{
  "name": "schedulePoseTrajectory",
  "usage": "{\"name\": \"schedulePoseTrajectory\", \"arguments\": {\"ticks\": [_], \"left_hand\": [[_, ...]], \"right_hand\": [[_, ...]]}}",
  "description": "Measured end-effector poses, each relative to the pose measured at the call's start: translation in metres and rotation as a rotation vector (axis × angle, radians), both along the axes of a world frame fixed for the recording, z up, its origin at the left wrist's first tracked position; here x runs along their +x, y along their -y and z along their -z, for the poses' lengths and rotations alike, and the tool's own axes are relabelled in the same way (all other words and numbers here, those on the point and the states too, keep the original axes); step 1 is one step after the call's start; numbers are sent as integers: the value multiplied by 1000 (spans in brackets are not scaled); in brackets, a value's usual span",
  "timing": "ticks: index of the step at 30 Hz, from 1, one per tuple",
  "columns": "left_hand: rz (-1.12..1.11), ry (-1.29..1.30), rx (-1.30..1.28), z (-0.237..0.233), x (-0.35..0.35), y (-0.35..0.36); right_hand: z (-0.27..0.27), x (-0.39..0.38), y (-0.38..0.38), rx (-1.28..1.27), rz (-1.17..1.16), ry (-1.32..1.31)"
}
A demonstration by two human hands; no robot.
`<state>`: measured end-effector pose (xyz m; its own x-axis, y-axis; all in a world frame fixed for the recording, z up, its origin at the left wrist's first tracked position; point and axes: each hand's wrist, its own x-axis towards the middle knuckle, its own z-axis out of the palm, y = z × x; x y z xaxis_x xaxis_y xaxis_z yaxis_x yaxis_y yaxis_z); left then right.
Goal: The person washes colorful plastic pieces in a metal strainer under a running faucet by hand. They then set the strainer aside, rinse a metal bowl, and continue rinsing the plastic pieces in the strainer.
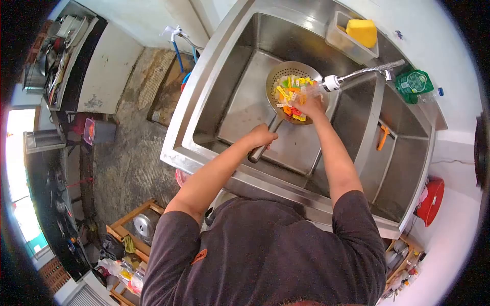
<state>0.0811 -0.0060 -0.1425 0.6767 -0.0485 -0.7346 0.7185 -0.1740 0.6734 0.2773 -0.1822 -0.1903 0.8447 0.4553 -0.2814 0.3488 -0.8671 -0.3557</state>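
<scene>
My left hand (262, 136) is wrapped round the handle (266, 144) of a round perforated metal strainer (274, 76). Small yellow, orange, red, green and white pieces (286, 94) lie in its bowl, inside the large sink basin. My right hand (308, 106) reaches into the bowl among the pieces, just below the white faucet head (331, 83). Its fingertips are partly hidden, so whether they grip a piece is unclear. Water seems to run from the faucet over the pieces and my right fingers.
The steel sink (240, 102) has a second basin at right with an orange-handled tool (383, 137). Behind the faucet stand a plastic container (352, 45) with a yellow sponge (362, 33) and a green pack (412, 84). A red basin (432, 202) hangs at right.
</scene>
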Motion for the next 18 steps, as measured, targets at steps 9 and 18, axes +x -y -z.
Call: {"name": "schedulePoseTrajectory", "arguments": {"ticks": [9,18], "left_hand": [[277,140,464,-17,-4,2],[-156,623,636,-115,-98,-58]], "right_hand": [[92,0,-17,-44,30,270],[73,62,-4,436,162,-238]]}}
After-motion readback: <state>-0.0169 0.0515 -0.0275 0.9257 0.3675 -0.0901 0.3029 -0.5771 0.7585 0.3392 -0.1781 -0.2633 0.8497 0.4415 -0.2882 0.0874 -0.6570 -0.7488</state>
